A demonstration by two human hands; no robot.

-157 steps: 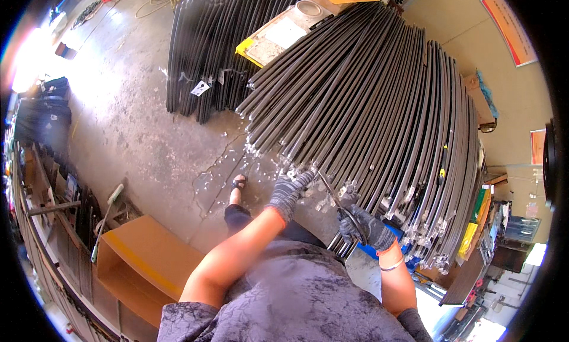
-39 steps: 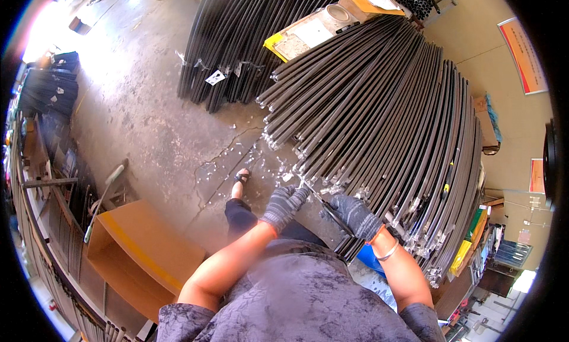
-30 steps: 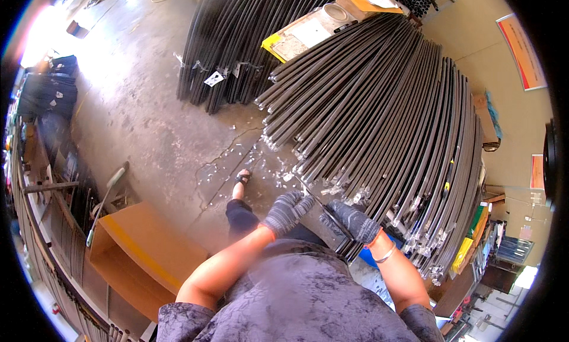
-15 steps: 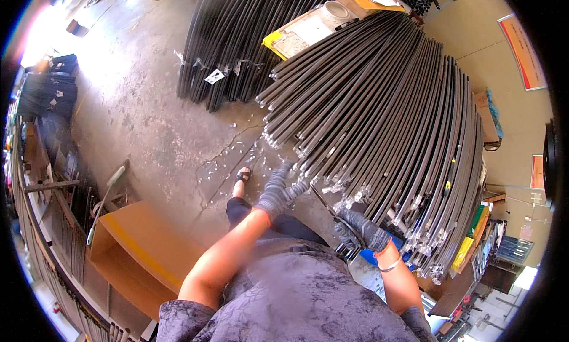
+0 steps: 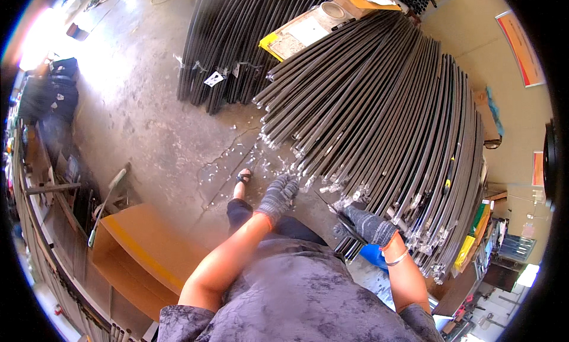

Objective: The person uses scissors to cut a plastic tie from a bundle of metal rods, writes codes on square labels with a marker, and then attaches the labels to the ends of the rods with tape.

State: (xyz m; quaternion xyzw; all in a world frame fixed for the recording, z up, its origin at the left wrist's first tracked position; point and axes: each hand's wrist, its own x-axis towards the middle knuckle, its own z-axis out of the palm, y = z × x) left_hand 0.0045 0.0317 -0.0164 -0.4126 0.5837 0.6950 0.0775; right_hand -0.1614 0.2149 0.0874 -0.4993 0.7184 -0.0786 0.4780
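Note:
My left hand (image 5: 277, 198), in a grey knit glove, is near the left ends of a large bundle of dark metal tubes (image 5: 367, 99). Its fingers are curled together; whatever they may hold is hidden. To its right, my gloved right hand (image 5: 372, 224) is closed round a slim dark tool (image 5: 349, 222) with a narrow tip pointing up and left; its exact kind is unclear. Clear plastic wrapping (image 5: 355, 194) covers many of the tube ends in front of both hands.
A second tube bundle (image 5: 237, 45) lies at the far left of the first. An open cardboard box (image 5: 148, 241) stands at my left. White scraps (image 5: 228, 155) litter the concrete floor. A clipboard-like tray (image 5: 302, 34) with a tape roll (image 5: 331, 10) rests on the tubes.
My left hand has drawn slightly away from the tube ends, and its spread fingers have curled in. My right hand has shifted a little, still holding the dark tool.

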